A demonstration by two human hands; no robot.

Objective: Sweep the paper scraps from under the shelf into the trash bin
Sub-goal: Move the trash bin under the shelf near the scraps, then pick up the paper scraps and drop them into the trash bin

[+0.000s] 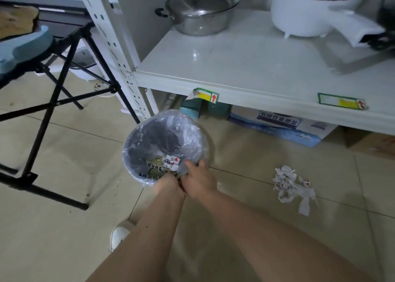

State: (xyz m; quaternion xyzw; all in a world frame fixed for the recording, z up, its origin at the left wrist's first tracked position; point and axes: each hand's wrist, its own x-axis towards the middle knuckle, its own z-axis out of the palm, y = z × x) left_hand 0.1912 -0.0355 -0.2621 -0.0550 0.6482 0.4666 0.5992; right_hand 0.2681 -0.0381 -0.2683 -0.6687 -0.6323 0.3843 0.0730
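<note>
Both hands, left hand (168,183) and right hand (197,180), pinch the trash bin (149,132) liner at the near rim. Keep it open; paper scraps (291,187) remain on the floor.

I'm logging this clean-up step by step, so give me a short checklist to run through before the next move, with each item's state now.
1. Bin upright on the floor, mouth open: ok.
2. Liner over the rim: ok at the far side; the near edge is hidden by the hands.
3. Some scraps in the bin: ok.
4. All scraps off the floor: not ok, a pile lies to the right of the bin.
5. Hands free for the pile: cannot tell; the left hand and right hand are together at the bin's near rim, fingers partly hidden.
6. Floor between bin and pile clear: ok.
</note>
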